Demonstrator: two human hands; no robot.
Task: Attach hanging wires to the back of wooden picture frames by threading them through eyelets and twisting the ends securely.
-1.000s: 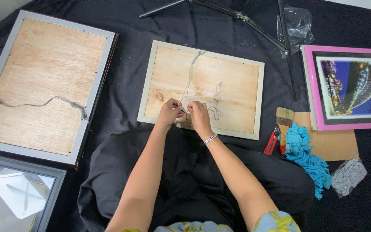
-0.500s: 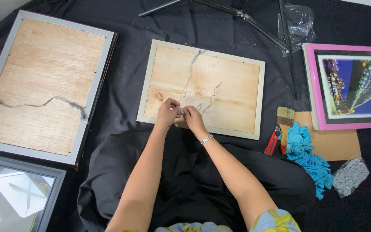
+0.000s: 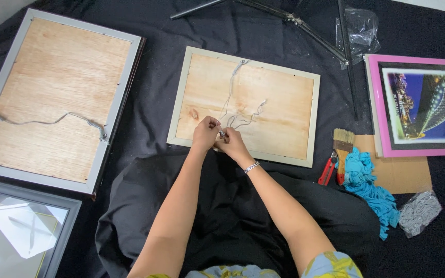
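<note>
Compared with a second ago, the left hand (image 3: 205, 133) and right hand (image 3: 231, 144) are kept pinched together on the thin wire (image 3: 231, 105), shifted only slightly along the lower edge of the face-down wooden-backed frame (image 3: 256, 98) on the black cloth (image 3: 155, 98).

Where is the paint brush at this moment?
In the head view, the paint brush lies right of the middle frame, on brown cardboard, between red-handled pliers and a turquoise cloth.
</note>
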